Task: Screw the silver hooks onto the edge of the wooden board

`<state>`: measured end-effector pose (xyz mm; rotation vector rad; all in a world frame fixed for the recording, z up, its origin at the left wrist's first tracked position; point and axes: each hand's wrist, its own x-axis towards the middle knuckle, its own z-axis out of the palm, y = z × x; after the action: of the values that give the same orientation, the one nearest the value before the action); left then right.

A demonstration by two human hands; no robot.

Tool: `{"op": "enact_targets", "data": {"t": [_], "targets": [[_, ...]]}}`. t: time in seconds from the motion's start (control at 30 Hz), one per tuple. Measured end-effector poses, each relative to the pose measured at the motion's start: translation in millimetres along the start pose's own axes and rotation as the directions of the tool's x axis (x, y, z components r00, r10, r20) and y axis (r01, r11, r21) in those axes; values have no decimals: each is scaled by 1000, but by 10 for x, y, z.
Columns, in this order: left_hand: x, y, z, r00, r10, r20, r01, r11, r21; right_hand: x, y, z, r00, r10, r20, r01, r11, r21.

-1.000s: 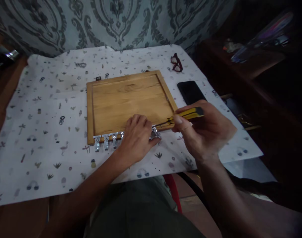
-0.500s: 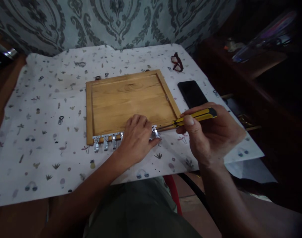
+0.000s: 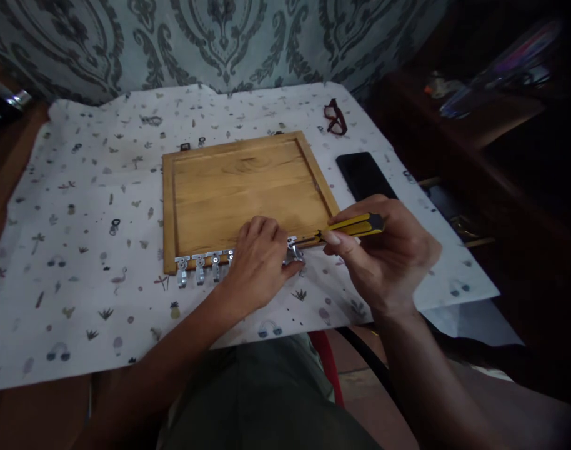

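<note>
A wooden board with a raised frame (image 3: 238, 181) lies flat, a row of shiny metal hooks (image 3: 200, 269) along its near edge. My left hand (image 3: 257, 269) is closed over that edge, fingers bent on the wood. Its thumb presses against the rightmost metal hook (image 3: 292, 250), and the palm hides part of the row. In my right hand (image 3: 391, 253) is a yellow and black screwdriver (image 3: 353, 226), gripped between thumb and fingers. Its shaft points left, and the tip is at that rightmost hook; whether it sits in a screw is too small to tell.
A black phone (image 3: 365, 175) lies right of the board, with dark-framed glasses (image 3: 335, 117) farther back. The printed white cloth (image 3: 102, 219) covers the table up to the patterned wall (image 3: 224, 44). Dark wooden furniture with an open drawer (image 3: 468, 228) stands on the right.
My right hand has shifted left with the screwdriver, and its fingers have moved around the handle. The left hand and the board stay in place.
</note>
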<state>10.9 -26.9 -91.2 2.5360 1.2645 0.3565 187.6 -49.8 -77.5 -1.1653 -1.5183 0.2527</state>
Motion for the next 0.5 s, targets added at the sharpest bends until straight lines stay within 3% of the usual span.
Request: {"op": "enact_targets", "data": {"t": [0.2,0.4,0.5], "targets": [[6,3,-18,1000,-1,9,1,1000,-5,105,-50,-10,982,167,87,-183,958,222],[20,16,-46,999,-18,50,18,1000,8,143,-68,-135,951,107,289,-171,963,206],[19,15,-38,999,-12,35,12,1000,12,123,-29,-114,971,77,226,-108,985,131]]}}
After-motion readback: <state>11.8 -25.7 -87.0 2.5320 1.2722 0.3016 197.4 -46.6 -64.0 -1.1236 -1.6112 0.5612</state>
